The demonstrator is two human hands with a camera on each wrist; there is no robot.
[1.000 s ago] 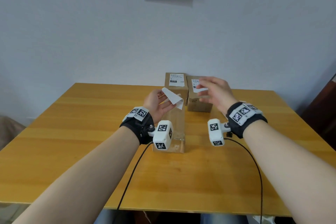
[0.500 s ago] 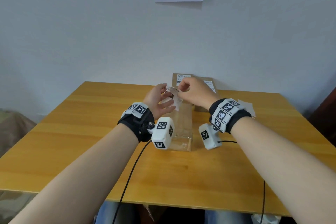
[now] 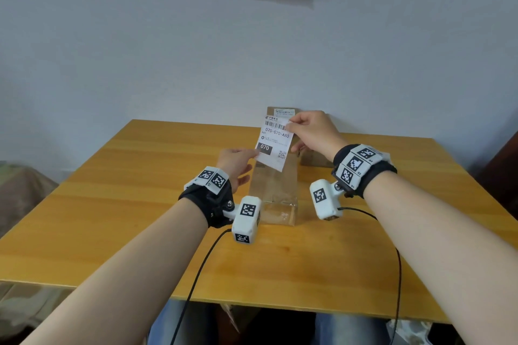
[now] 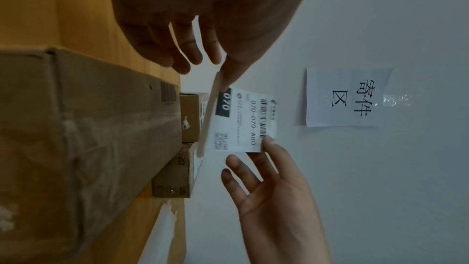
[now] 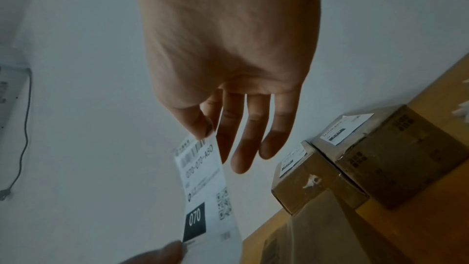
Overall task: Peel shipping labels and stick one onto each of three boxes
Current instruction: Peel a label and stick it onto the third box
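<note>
Wooden table (image 3: pixel 140 204) against pale wall (image 3: pixel 140 36)

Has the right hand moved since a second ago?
Yes. The right hand has come left from over the two small boxes at the table's far edge and now pinches the label's top corner above the long box.

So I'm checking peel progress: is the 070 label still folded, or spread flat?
Spread flat. The label hangs open between the left hand pinching its lower corner and the right hand pinching its top.
</note>
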